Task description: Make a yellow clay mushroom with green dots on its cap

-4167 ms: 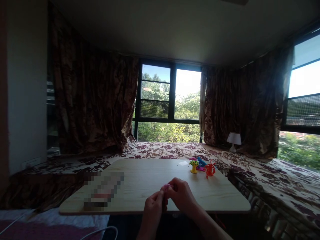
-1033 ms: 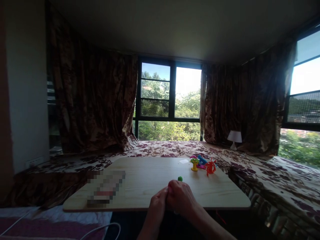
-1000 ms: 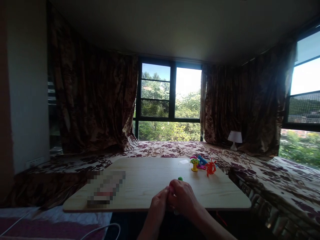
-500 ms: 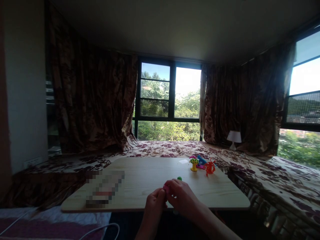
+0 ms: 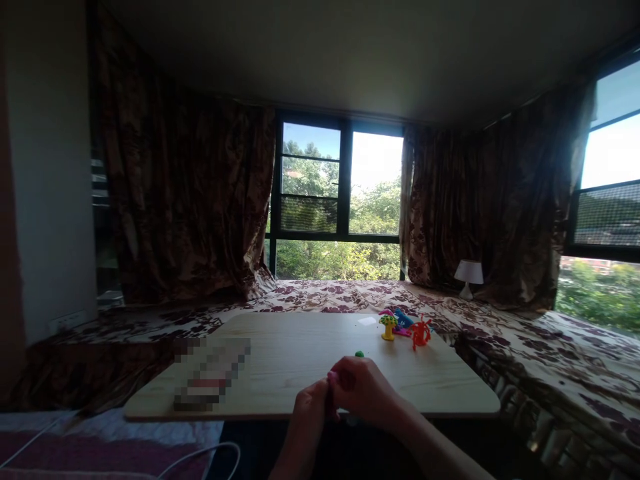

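Observation:
My left hand [image 5: 307,413] and my right hand [image 5: 363,391] meet at the near edge of the wooden table [image 5: 280,360], fingers pinched together on a small pink piece [image 5: 332,377] that shows between them. A small green ball [image 5: 359,354] lies on the table just beyond my right hand. Farther back on the right stand small bright models: a yellow and green mushroom-like figure [image 5: 387,327], an orange spiky figure [image 5: 421,332] and blue and pink pieces [image 5: 401,320].
A blurred-out flat object [image 5: 210,373] lies on the table's left. Floral bedding [image 5: 525,347] surrounds the table. A small white lamp [image 5: 468,275] stands by the curtains at the back right. A white cable [image 5: 200,457] runs below the near edge.
A green ball now lies on the table beyond my hands; it was not there in the earliest frame. My hands stay together, working the pink piece with small shifts.

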